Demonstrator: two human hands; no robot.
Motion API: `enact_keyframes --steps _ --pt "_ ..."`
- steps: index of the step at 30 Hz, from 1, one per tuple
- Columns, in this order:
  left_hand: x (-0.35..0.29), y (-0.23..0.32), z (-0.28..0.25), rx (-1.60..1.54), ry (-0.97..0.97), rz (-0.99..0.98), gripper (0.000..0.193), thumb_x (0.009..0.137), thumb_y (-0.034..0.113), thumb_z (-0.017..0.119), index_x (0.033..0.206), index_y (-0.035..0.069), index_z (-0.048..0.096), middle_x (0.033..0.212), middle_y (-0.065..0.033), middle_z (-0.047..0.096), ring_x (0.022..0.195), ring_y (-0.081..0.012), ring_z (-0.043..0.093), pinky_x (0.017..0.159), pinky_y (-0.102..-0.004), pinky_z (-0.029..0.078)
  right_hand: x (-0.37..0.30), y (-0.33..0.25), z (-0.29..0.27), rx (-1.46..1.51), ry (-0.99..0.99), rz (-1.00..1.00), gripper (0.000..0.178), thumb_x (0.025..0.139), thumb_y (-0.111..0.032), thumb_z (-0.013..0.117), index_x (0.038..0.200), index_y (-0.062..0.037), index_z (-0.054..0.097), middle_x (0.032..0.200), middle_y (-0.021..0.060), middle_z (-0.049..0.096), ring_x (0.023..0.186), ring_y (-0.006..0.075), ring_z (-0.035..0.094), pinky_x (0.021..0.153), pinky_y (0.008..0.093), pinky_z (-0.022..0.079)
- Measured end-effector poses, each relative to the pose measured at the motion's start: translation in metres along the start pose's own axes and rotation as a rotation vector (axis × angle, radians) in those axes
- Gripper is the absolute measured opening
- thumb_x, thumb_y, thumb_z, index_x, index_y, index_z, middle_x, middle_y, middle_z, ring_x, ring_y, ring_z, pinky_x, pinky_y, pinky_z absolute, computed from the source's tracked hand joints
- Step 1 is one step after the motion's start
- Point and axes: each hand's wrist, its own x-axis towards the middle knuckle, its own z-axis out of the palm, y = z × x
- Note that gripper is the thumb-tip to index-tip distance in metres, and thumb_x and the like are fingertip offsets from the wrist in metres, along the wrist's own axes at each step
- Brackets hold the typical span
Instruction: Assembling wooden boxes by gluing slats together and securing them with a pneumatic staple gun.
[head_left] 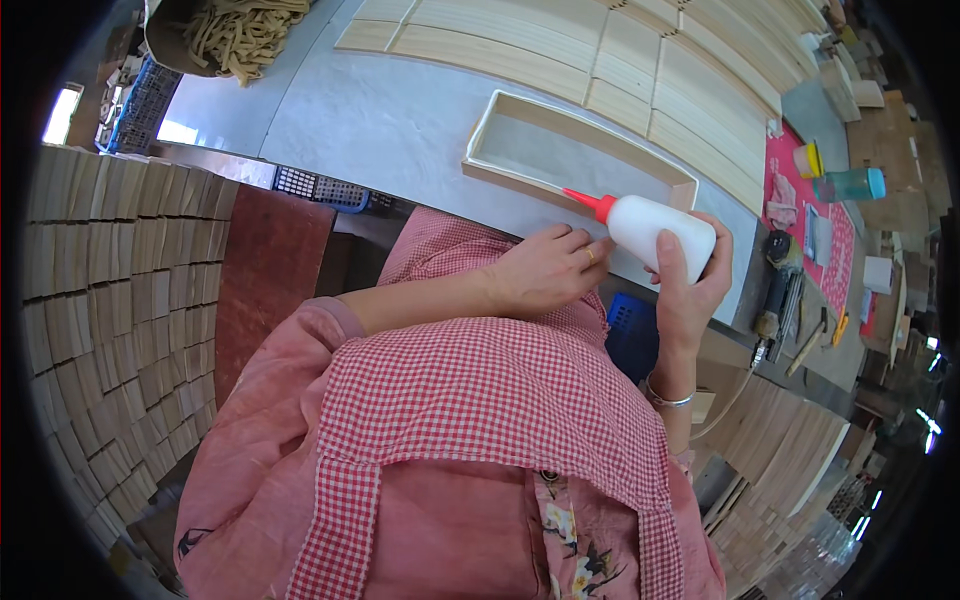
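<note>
My right hand [688, 275] is wrapped round a white squeeze bottle [655, 232] with a red tapered nozzle, tilted so that its tip points left. The tip is at the near edge of a shallow rectangular wooden frame [628, 157] on the table. A white line runs along part of the frame's upper edge. My left hand [555, 268], with a ring on one finger, lies at the table's near edge, just left of the bottle. Its fingers are loosely bent and a little apart, with nothing visible in them; the thumb is hidden.
Rows of pale wooden boards [540, 72] cover the table's far side. A container of tan strips [240, 35] stands at the far left. Stacked wood blocks [110, 290] rise to my left. At right are a teal-lidded jar [850, 185] and a corded tool [772, 300].
</note>
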Motion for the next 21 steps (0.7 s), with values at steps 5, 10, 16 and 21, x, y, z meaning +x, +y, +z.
enact_keyframes --steps 5,10,16,21 --pt "0.003 0.002 -0.001 0.004 -0.004 0.009 0.027 0.092 0.019 0.058 0.115 0.006 0.064 0.131 -0.0130 0.056 0.101 -0.0239 0.055 0.089 -0.0336 0.045 -0.006 0.006 -0.023 -0.040 0.068 0.029 0.041 0.087 -0.013 0.075 0.122 -0.0041 0.056 0.106 0.0106 0.062 0.083 0.0179 0.059 0.070 0.0283 0.053" --pt "0.004 0.002 0.000 0.009 -0.007 0.020 0.028 0.093 0.019 0.057 0.117 0.005 0.063 0.137 -0.0135 0.054 0.101 -0.0237 0.055 0.090 -0.0333 0.044 -0.011 0.006 -0.045 -0.043 0.133 0.067 0.040 0.087 -0.013 0.074 0.122 -0.0041 0.056 0.104 0.0109 0.062 0.076 0.0161 0.058 0.061 0.0255 0.052" --pt "0.005 0.002 0.005 0.015 -0.024 0.037 0.028 0.094 0.018 0.057 0.118 0.005 0.062 0.140 -0.0142 0.053 0.103 -0.0245 0.056 0.092 -0.0337 0.045 -0.016 0.012 -0.068 -0.116 0.218 0.044 0.040 0.090 -0.020 0.072 0.124 -0.0046 0.057 0.103 0.0125 0.063 0.068 0.0164 0.061 0.053 0.0225 0.049" --pt "0.005 0.005 0.001 -0.001 -0.071 0.014 0.028 0.095 0.018 0.057 0.118 0.004 0.061 0.140 -0.0153 0.053 0.105 -0.0254 0.056 0.094 -0.0342 0.045 -0.020 0.017 -0.086 -0.140 0.254 0.059 0.039 0.091 -0.021 0.072 0.124 -0.0046 0.057 0.103 0.0128 0.064 0.068 0.0164 0.061 0.053 0.0229 0.049"
